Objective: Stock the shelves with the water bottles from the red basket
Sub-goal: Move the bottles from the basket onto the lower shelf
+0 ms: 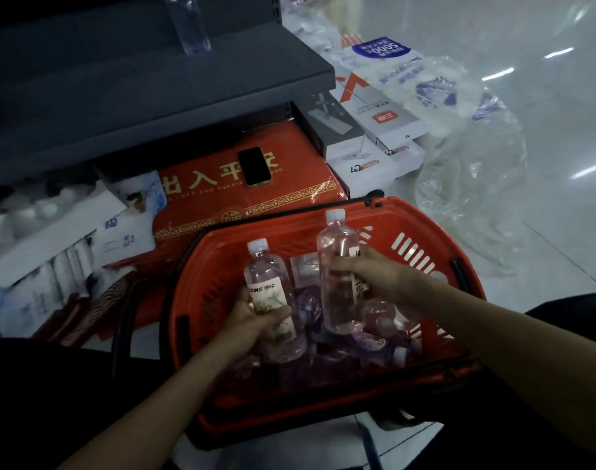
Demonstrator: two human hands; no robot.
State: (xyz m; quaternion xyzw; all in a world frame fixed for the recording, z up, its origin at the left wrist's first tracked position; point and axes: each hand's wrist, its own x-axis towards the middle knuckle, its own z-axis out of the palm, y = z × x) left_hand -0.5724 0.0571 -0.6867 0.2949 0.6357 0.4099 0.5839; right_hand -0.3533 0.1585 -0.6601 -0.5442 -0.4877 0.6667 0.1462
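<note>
Left hand (255, 317) grips a clear water bottle (267, 283) labelled "…GONG", right hand (381, 276) a second bottle (337, 252), over the red plastic basket (201, 266). Behind, a black phone (254, 166) lies on a red gold-lettered box (289, 195).

Phone (254, 166) on box (289, 195) behind basket (425, 232).

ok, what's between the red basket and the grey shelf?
Head view: a red pack with gold lettering, a dark phone lying on it.

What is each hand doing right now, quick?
Left hand: holding the green-labelled water bottle.
Right hand: holding a second water bottle, upright.
</note>
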